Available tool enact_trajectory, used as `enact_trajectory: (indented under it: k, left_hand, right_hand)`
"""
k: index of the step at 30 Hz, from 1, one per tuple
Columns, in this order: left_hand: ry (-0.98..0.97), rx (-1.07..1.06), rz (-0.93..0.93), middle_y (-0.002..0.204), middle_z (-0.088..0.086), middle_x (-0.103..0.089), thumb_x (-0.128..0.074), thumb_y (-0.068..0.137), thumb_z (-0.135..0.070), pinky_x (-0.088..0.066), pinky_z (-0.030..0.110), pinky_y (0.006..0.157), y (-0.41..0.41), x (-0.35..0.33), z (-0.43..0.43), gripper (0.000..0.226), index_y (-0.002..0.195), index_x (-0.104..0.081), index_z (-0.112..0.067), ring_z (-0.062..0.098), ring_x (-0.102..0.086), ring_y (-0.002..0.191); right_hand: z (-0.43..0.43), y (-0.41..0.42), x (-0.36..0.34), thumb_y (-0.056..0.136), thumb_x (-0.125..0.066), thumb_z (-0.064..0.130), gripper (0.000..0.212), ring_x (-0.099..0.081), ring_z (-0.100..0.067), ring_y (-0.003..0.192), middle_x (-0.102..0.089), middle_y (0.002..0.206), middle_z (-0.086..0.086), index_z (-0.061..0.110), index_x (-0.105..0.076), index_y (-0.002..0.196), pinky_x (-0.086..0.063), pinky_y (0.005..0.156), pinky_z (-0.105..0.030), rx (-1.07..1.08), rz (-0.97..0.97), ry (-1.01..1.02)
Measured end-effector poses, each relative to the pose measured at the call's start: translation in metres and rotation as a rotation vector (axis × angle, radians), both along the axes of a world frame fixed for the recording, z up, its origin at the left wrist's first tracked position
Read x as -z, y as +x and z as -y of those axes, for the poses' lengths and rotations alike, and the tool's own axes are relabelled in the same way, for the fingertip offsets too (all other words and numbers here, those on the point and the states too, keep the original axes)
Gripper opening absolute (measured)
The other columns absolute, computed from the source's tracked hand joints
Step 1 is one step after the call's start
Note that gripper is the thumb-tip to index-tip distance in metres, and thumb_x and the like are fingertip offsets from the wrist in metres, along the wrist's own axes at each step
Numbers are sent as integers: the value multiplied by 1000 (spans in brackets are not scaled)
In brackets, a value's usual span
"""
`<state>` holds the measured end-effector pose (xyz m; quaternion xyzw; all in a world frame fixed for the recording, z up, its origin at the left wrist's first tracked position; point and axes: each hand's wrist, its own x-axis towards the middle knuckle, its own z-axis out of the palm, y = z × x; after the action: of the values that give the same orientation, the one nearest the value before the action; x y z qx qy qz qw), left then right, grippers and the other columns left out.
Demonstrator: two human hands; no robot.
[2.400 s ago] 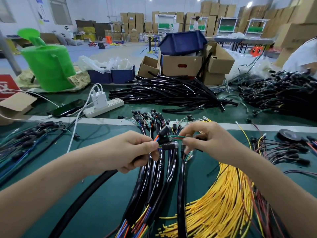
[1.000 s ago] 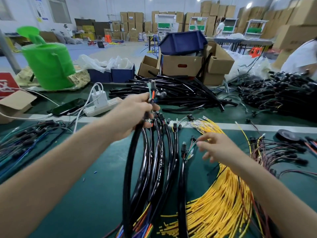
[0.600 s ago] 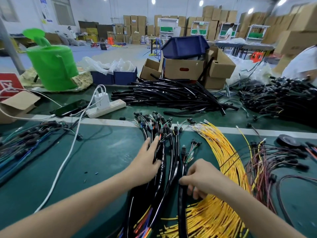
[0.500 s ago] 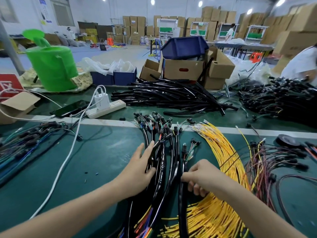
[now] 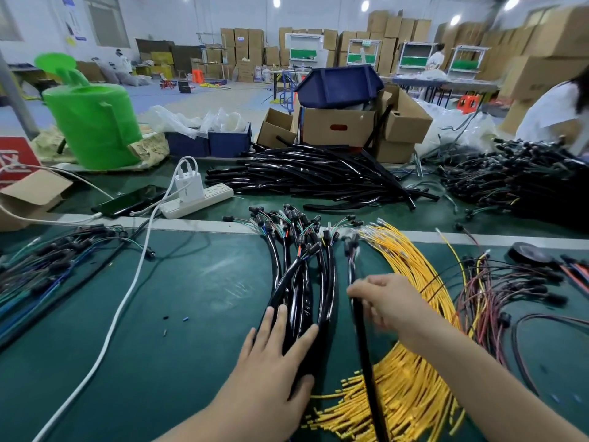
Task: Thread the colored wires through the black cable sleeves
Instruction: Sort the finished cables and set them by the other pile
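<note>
A bundle of sleeved black cables (image 5: 306,282) with colored wire ends lies on the green mat in front of me. My left hand (image 5: 274,362) lies flat on the near part of that bundle, fingers straight. To its right, my right hand (image 5: 385,301) holds the top of a single black sleeve (image 5: 366,362) that runs toward me over a fan of yellow wires (image 5: 411,371). The right hand is motion-blurred. A heap of empty black sleeves (image 5: 318,177) lies across the bench at the back.
Red and brown wires (image 5: 497,291) spread at the right; dark connector cables (image 5: 47,266) at the left. A white power strip (image 5: 197,202) with charger and white cord, a green watering can (image 5: 92,126), cardboard boxes (image 5: 338,126) and a person in white (image 5: 554,113) are behind.
The left hand set the lifted sleeved cable down on the bundle and slid back toward me, now lying flat. The right hand took hold of a single black sleeve beside the bundle.
</note>
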<state>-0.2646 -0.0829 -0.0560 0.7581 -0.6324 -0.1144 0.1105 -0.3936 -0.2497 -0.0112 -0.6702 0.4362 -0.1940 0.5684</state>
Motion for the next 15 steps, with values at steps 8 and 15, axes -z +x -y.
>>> enact_trajectory:
  k: [8,15]
  left_hand:
    - [-174,-8,-274,157,-12,12,-40,98,-39,13,22,115,7,6,-7,56,136,-4,-57,-2,29,137]
    - [-263,-154,-1487,112,11,-69,-63,76,-47,-55,33,63,14,-27,-43,43,118,-57,-44,31,-70,77]
  right_hand:
    - [2,24,-73,84,-56,14,29,-44,-9,36,-47,44,6,17,-56,55,-39,37,-19,86,547,12]
    - [17,72,-33,83,-53,16,28,-39,-8,31,-43,40,7,19,-48,55,-35,38,-15,148,465,200]
